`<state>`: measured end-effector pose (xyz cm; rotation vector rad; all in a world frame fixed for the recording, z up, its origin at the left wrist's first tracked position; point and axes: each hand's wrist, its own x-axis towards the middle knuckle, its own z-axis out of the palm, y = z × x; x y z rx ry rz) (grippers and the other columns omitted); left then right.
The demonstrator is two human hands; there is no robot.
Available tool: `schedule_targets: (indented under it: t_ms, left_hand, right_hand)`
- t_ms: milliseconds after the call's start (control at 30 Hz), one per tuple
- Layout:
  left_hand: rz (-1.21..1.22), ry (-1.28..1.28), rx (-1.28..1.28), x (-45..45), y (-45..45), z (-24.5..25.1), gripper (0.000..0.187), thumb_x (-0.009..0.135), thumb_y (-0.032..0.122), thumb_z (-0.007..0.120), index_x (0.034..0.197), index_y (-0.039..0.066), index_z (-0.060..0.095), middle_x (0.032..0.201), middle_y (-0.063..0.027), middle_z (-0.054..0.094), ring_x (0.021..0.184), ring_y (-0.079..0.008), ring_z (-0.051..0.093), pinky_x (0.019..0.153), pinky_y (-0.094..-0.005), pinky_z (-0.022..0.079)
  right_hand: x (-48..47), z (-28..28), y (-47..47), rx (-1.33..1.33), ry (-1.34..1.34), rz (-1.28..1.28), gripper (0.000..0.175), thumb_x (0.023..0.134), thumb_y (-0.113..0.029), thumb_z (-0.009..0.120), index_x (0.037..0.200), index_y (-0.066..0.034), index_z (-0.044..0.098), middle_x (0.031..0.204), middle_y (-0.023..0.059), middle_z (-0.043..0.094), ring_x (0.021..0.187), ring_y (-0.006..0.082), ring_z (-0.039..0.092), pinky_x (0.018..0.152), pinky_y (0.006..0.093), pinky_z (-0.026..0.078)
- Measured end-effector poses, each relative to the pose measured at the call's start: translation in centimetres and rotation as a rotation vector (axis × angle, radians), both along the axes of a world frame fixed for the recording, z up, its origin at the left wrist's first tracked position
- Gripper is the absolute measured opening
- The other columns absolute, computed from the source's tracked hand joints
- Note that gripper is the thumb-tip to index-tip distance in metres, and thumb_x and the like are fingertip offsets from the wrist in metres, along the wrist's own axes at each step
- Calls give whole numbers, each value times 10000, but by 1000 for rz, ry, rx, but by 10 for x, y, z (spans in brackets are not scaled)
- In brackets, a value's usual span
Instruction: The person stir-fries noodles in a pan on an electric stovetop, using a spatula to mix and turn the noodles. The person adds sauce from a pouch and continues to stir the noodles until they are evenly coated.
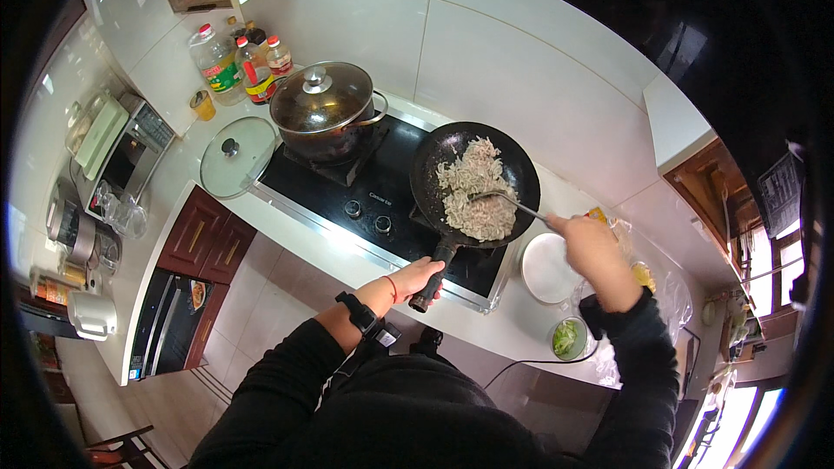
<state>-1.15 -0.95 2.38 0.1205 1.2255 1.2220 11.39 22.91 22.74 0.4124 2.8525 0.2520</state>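
Observation:
A black wok (433,150) rests over the right burner of the gas cooktop (313,208). Pale shredded food, perhaps meat, (479,169) is heaped inside it. My left hand (417,278) grips the wok's dark handle (430,290). Above the wok's right rim, my right hand (596,251) holds the metal handle of a cooking utensil (521,205). Its head sits in the food, and its exact shape is partly hidden. Below my right hand are a white plate (546,270) and a glass bowl of chopped greens (568,340).
A lidded pot (326,133) stands on the left burner. Left of it lie a glass lid (238,159) and several bottles, one a large plastic bottle (218,68). Plastic bags (671,293) lie on the right counter. A dark cable (528,363) hangs at the counter's front edge.

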Motion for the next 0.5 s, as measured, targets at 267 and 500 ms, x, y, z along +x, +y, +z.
schedule_targets:
  t_ms: [267, 500]
  left_hand:
    - [-8, -6, -24, -1, 1, 0, 263, 926, 367, 438, 989, 115, 394, 803, -64, 531, 649, -169, 572, 548, -329, 512]
    - [-27, 17, 0, -1, 1, -2, 272, 931, 367, 427, 995, 106, 385, 796, -67, 525, 648, -165, 571, 546, -330, 512]
  right_hand:
    - [13, 55, -15, 45, -78, 77, 395, 742, -16, 517, 1087, -174, 628, 769, 134, 634, 756, 321, 615, 665, 415, 484]
    - [-27, -48, -9, -24, 101, -47, 503, 742, 9, 496, 1204, -181, 551, 834, 155, 614, 807, 317, 622, 682, 414, 490]
